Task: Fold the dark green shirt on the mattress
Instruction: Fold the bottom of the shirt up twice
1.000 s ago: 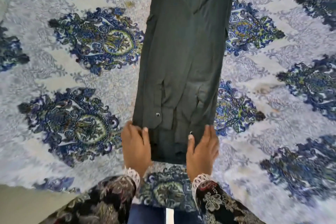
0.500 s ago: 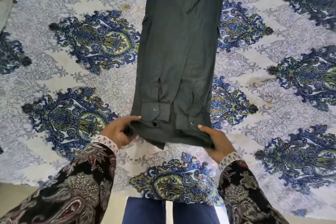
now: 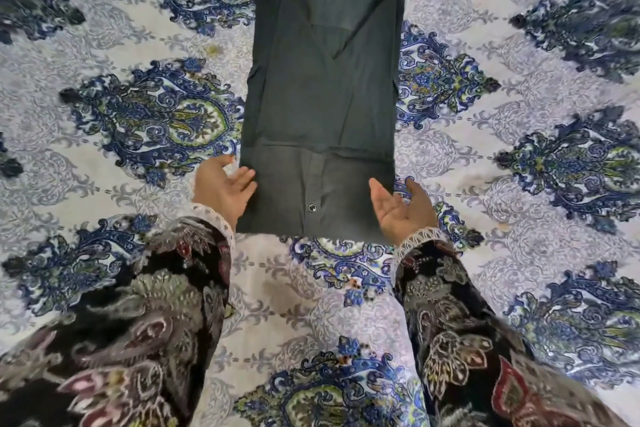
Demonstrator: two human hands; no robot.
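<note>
While the shirt (image 3: 322,97) lies flat in the middle of the mattress (image 3: 485,184), we've got both hands at its near end, one on each side. It's a dark green shirt folded into a long rectangle, collar at the far end, with the bottom part turned up over the body so there's a fold line running across it. A small snap button (image 3: 312,207) shows on the near flap.

Our left hand (image 3: 223,189) is palm-up with fingers relaxed and spread, touching or just beside the shirt's near left edge, not gripping anything. Our right hand (image 3: 401,206) is the same deal at the near right corner, palm up, fingers loose, holding nothing. We can't tell if its fingertips actually touch the cloth.

The sheet on the mattress has a blue and green paisley print. Our sleeves (image 3: 450,322) are dark floral with lace cuffs.
</note>
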